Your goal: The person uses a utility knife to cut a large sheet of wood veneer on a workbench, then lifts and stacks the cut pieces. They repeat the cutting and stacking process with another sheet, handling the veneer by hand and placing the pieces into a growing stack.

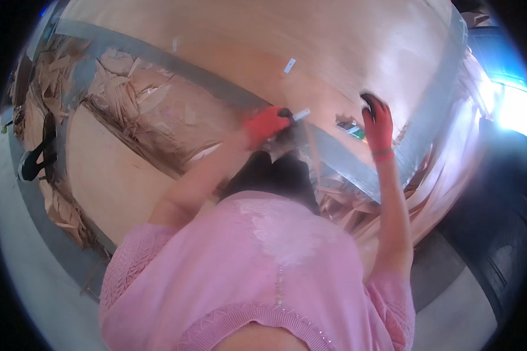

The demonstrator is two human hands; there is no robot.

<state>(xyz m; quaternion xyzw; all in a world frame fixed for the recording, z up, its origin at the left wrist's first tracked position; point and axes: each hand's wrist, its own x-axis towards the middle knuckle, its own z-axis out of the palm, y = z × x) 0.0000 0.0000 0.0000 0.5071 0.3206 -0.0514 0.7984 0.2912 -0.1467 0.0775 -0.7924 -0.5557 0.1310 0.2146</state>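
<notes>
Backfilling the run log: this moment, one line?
left hand: red-gloved, holding white strip | right hand: red-gloved, apparently empty | another white strip: on tan sheet

I watch through the left of two side-by-side fisheye cameras worn on the person's head, looking steeply down. The pink knitted top with lacy sleeves (298, 234) is nearest my lens and fills the lower middle. Past it, the left hand in a red-and-black glove (266, 124) and the right hand, gloved alike (379, 120), sit farther off, over the broad tan desk with grey edge bands (228, 23), which bows toward my dark, round rim.
</notes>
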